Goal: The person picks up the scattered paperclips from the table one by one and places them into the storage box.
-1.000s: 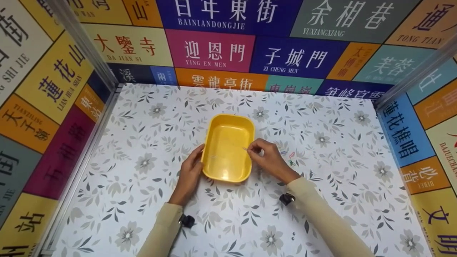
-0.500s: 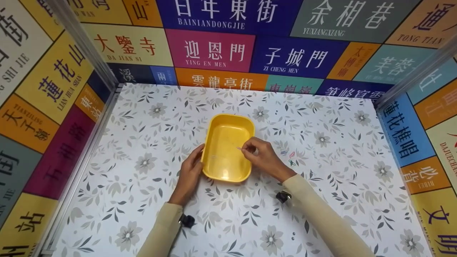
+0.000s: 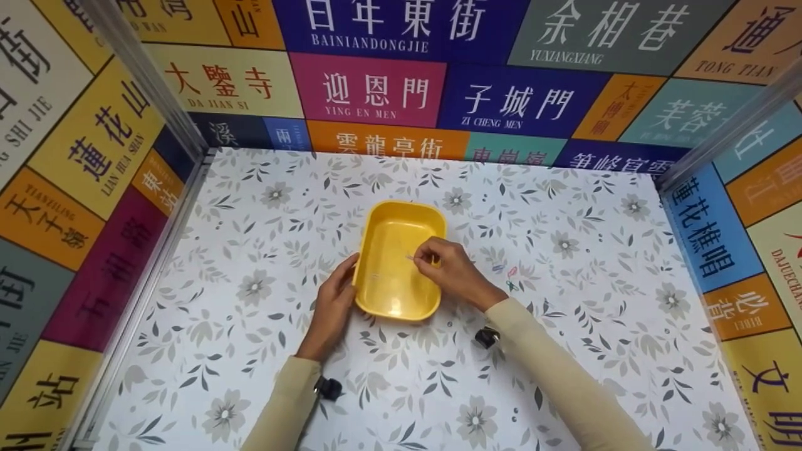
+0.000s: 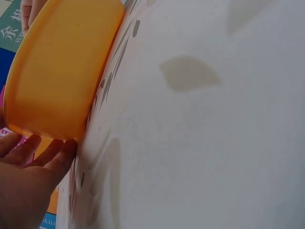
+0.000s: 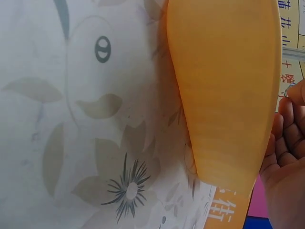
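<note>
A yellow rectangular box (image 3: 401,300) stands on the table, its opening facing up. My left hand (image 3: 332,304) rests against its left outer wall, with the fingertips (image 4: 69,145) touching the plastic in the left wrist view. Over the box's right side, my right hand (image 3: 448,266) pinches a small thin paper clip (image 3: 410,257) between thumb and fingers. Inside the box lies another small pale piece (image 3: 374,275), too faint to make out well. On the table to the right of the box are several coloured paper clips (image 3: 512,272), partly near the right wrist.
A white table (image 3: 263,351) with a grey leaf and flower print lies under everything. Colourful panels with large lettering (image 3: 369,88) stand around its back, left and right sides. Each wrist carries a small black camera (image 3: 328,388).
My right hand has moved left with the paper clip, from the box's right rim to over its inside. The left hand and the box have stayed put.
</note>
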The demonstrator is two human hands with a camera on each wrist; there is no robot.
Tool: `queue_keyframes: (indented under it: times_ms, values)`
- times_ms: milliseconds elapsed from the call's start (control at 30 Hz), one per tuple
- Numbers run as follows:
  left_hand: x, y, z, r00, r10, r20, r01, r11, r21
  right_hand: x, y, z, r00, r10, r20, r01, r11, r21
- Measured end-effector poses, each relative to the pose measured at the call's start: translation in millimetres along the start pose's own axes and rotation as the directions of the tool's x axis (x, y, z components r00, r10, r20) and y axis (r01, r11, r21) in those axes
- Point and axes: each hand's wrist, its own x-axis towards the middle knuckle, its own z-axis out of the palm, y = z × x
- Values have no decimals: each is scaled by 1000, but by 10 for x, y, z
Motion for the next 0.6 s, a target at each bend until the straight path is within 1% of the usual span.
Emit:
queue_keyframes:
  times_ms: [367, 600]
  values:
    - [-4, 2, 1, 1000, -11, -4, 11, 1000, -7, 121, 27, 71, 998, 27, 57, -26, 999, -26]
    - [13, 5, 7, 1000, 6, -15, -5, 1000, 14, 217, -6, 104, 994, 50, 96, -43, 997, -66]
